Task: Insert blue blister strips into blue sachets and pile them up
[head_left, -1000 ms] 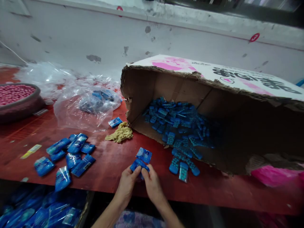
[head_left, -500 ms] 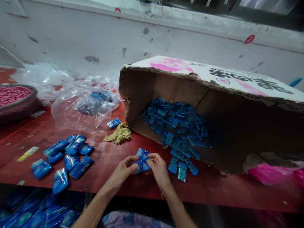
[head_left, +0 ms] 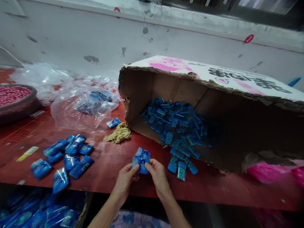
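A blue printed sleeve is pinched at its lower left side by my left hand and at its lower right by my right hand, thumbs on top. Whether anything is inside the sleeve I cannot tell. Just right of my right hand lie several small clear boxes with blue caps and blue beads, one of them upright to me. More of these small boxes are heaped in the carton. Left of my hands, several blue wrapped packs lie in a loose group on the red table.
A torn cardboard carton lies on its side at the right. A crumpled yellowish cloth, a clear plastic bag with blue sleeves and a bowl of pink beads stand leftward. Below the edge, blue packs fill a container.
Both hands have shifted down along the sleeve to its lower sides, so more of its printed face shows. The piles on the table and in the carton look the same.
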The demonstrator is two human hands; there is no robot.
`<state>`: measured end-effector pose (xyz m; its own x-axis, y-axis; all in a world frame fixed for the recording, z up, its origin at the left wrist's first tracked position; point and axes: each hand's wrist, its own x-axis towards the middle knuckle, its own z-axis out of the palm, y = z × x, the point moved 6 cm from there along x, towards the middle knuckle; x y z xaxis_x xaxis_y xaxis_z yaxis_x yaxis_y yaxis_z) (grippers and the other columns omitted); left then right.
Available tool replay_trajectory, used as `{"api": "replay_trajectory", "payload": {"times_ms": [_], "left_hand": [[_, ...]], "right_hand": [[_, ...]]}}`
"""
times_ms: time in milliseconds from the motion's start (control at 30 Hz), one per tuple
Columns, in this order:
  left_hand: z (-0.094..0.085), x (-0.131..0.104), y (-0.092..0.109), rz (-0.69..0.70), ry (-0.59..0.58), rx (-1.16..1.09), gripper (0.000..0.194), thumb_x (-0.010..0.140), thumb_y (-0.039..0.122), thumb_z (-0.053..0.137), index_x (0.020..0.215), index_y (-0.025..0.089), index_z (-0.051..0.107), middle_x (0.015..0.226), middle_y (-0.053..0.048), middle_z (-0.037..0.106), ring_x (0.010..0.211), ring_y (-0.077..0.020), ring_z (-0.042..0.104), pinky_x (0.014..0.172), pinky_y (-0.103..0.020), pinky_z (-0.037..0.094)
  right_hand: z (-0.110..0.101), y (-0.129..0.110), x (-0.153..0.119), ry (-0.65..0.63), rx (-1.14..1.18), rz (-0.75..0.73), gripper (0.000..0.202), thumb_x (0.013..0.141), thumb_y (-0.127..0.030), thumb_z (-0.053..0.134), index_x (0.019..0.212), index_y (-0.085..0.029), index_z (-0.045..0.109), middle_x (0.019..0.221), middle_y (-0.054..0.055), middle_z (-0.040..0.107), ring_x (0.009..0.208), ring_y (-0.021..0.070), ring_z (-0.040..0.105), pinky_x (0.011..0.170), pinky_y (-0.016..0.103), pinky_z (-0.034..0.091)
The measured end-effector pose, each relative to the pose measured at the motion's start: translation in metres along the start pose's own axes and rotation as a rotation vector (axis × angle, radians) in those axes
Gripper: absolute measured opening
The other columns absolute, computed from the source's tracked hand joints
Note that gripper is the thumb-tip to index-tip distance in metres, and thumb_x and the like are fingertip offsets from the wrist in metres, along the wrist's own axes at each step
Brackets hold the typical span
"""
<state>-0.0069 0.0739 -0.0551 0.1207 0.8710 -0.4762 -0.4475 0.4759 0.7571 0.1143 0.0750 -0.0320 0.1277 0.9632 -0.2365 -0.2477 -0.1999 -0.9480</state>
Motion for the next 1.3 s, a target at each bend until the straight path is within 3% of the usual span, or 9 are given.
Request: {"api": "replay_trajectory", "payload": {"times_ms": [100, 200, 333, 600, 833, 1067, 1300], "left_hand": [[0.004, -0.002, 0.002, 0.009, -0.021, -0.047, 0.024, 0.056, 0.031, 0.073, 0.064, 0.012, 0.061, 0.052, 0.002, 0.058, 0.041, -0.0055, 0.046, 0.042, -0.019, 0.035], [0.009, -0.004, 0.000, -0.017, -0.026, -0.090, 0.026, 0.052, 0.029, 0.076, 0.066, 0.012, 0.062, 0.052, 0.001, 0.060, 0.040, -0.0062, 0.047, 0.042, -0.020, 0.036], [0.006, -0.004, -0.006, -0.047, 0.056, -0.074, 0.029, 0.046, 0.029, 0.078, 0.060, 0.011, 0.060, 0.046, 0.000, 0.059, 0.039, -0.0079, 0.050, 0.043, -0.021, 0.039], [0.007, -0.004, -0.013, -0.065, 0.067, -0.097, 0.028, 0.047, 0.030, 0.077, 0.053, 0.012, 0.055, 0.039, 0.004, 0.052, 0.035, -0.0073, 0.047, 0.040, -0.020, 0.036], [0.006, -0.004, -0.009, 0.020, 0.087, 0.034, 0.024, 0.054, 0.031, 0.073, 0.061, 0.012, 0.060, 0.043, 0.003, 0.055, 0.038, -0.0072, 0.047, 0.039, -0.019, 0.034], [0.010, -0.007, -0.005, 0.020, 0.123, -0.051, 0.024, 0.049, 0.027, 0.075, 0.062, 0.012, 0.062, 0.048, 0.001, 0.059, 0.038, -0.0073, 0.048, 0.041, -0.020, 0.037], [0.015, -0.008, -0.007, -0.005, 0.125, -0.157, 0.027, 0.046, 0.030, 0.077, 0.060, 0.011, 0.062, 0.046, 0.002, 0.059, 0.037, -0.0065, 0.047, 0.039, -0.019, 0.036]], "right_hand": [[-0.002, 0.003, 0.000, 0.046, -0.039, -0.013, 0.019, 0.068, -0.031, 0.061, 0.059, -0.016, 0.054, 0.052, -0.005, 0.051, 0.049, 0.0089, 0.043, 0.051, 0.021, 0.035], [-0.003, 0.007, 0.000, 0.081, -0.048, -0.025, 0.021, 0.070, -0.032, 0.059, 0.059, -0.017, 0.050, 0.053, -0.006, 0.049, 0.050, 0.0088, 0.042, 0.051, 0.021, 0.035], [0.001, 0.010, -0.002, 0.051, -0.053, -0.016, 0.021, 0.073, -0.035, 0.055, 0.064, -0.017, 0.050, 0.056, -0.005, 0.051, 0.052, 0.0097, 0.044, 0.052, 0.021, 0.036], [0.000, 0.006, -0.008, 0.066, -0.160, -0.036, 0.026, 0.076, -0.038, 0.052, 0.061, -0.017, 0.048, 0.053, -0.006, 0.046, 0.049, 0.0084, 0.040, 0.047, 0.019, 0.033], [0.005, 0.013, -0.005, -0.024, -0.004, 0.024, 0.017, 0.072, -0.033, 0.056, 0.072, -0.016, 0.053, 0.060, -0.003, 0.054, 0.050, 0.0094, 0.046, 0.047, 0.020, 0.038], [0.010, 0.013, -0.010, -0.036, 0.065, 0.038, 0.019, 0.076, -0.034, 0.054, 0.072, -0.016, 0.053, 0.058, -0.003, 0.054, 0.050, 0.0098, 0.047, 0.048, 0.020, 0.040], [0.007, 0.020, -0.011, 0.073, -0.101, -0.027, 0.024, 0.079, -0.038, 0.048, 0.067, -0.018, 0.049, 0.058, -0.005, 0.047, 0.051, 0.0090, 0.042, 0.047, 0.019, 0.037]]}}
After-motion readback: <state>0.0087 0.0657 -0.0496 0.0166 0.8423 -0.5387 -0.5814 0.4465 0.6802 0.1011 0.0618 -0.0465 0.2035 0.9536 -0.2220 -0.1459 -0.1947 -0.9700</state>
